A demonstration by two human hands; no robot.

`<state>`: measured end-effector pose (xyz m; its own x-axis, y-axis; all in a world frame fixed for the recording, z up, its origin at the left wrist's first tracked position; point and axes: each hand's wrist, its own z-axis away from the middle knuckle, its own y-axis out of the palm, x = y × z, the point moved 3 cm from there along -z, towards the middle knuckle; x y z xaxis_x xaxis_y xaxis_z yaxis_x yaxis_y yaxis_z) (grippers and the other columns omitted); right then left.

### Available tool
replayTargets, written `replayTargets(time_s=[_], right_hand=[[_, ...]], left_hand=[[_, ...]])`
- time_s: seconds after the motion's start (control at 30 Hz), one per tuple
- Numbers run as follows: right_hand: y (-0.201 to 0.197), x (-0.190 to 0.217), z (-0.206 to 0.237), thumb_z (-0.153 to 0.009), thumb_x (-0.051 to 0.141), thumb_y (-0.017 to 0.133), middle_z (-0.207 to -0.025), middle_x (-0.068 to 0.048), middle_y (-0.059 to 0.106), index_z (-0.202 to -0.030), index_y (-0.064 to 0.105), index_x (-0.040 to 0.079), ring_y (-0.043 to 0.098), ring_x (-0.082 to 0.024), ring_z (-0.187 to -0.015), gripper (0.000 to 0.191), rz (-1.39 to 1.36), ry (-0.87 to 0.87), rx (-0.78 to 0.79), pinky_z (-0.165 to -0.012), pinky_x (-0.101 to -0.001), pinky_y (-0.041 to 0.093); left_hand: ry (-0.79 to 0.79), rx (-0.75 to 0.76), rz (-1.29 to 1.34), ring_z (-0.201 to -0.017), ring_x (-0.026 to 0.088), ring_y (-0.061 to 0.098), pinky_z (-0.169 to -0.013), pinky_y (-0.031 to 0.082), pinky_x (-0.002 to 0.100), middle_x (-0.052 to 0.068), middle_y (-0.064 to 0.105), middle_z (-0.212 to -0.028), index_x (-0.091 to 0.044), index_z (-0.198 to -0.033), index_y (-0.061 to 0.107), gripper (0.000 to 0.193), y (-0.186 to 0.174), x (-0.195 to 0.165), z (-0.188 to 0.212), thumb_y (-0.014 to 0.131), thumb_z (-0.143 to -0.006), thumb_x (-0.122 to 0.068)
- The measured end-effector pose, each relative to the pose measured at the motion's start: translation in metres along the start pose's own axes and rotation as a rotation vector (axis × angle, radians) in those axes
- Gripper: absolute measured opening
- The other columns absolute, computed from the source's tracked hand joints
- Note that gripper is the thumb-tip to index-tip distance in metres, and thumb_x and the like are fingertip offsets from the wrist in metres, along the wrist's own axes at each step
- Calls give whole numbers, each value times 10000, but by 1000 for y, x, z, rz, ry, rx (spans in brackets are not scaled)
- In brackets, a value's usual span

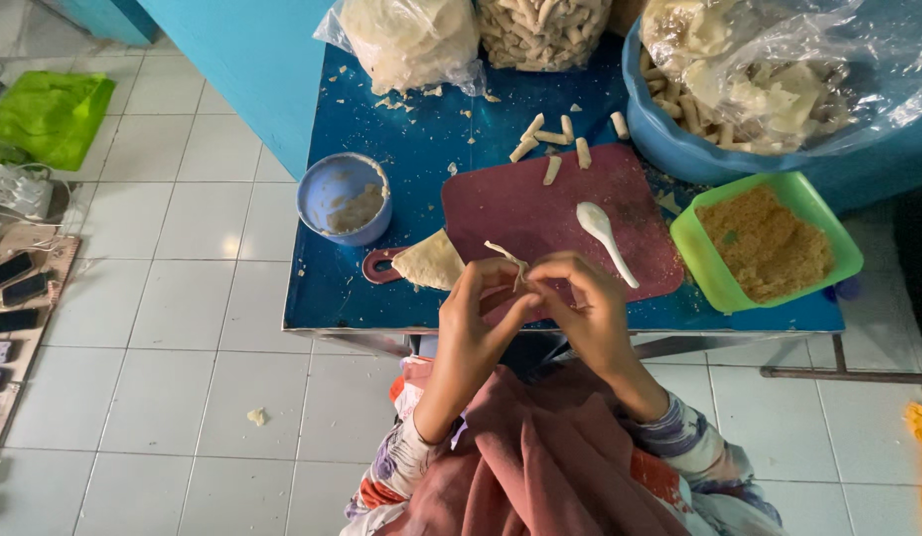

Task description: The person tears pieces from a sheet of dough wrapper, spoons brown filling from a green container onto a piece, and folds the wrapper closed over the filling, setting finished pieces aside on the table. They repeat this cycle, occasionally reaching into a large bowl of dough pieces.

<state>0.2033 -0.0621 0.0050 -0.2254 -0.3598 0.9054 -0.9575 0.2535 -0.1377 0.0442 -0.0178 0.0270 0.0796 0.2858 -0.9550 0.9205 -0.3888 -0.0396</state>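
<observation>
Blue table noted, holding all items. Large blue basin at far right, lined with clear bag of wrappers and rolls. Maroon cutting board at centre, finished rolls set aside along far edge. Green tub of crumbs at right, blue bowl of paste at left. White spoon laid on board. Wrapper piece pinched between left hand and right hand, above board's near edge; fingertips closed narrowly on it, apparently for folding.

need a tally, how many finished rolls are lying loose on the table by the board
6 loose rolls: five in a cluster at the cutting board's far edge, one further right near the blue basin. Many more sit bagged behind, uncounted.
</observation>
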Motion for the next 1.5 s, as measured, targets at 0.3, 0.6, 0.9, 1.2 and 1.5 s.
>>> replayTargets(time_s=[0.3,0.6,0.9,1.2,1.5], right_hand=[[-17,-34,-6,-1011,167,489,-1123,-147,710,-1104,532,91,700,-223,-1108,128,-792,261,-201,-1002,-386,551],[-53,-35,-18,-1019,167,477,-1274,-166,680,-1128,534,86,695,-287,-1193,148,-854,342,-293,-1026,-475,559],[-6,23,-21,-990,97,663,-1236,-160,697,-1094,635,35,656,-375,-1245,123,555,-249,74,-910,-390,557],[-58,8,-27,-894,110,781,-1034,-144,697,-1204,607,21,616,-375,-974,366,1101,-129,-174,-816,-466,483],[-75,-13,-26,-917,55,709,-987,-108,658,-1221,597,21,668,-278,-885,326,599,104,-44,-780,-380,522]], left_hand=[[-228,17,352,-954,100,613,-839,505,239,68,685,-1094,-5,-1100,597,117,-26,62,-11,556,-1070,-110],[-304,-68,532,-1043,162,679,-927,617,352,98,643,-1134,-11,-1048,555,111,-69,75,-24,505,-1039,-110],[-35,-278,-338,-811,201,752,-691,602,310,113,731,-1116,-1,-997,545,93,-77,39,-27,612,-983,-63],[154,-431,-928,-1075,355,595,-831,510,441,185,611,-1254,8,-1279,590,376,-56,-6,-12,664,-925,-93],[503,32,-811,-1154,256,611,-1016,484,409,54,650,-1223,-62,-1203,668,330,22,7,-11,677,-873,-53]])
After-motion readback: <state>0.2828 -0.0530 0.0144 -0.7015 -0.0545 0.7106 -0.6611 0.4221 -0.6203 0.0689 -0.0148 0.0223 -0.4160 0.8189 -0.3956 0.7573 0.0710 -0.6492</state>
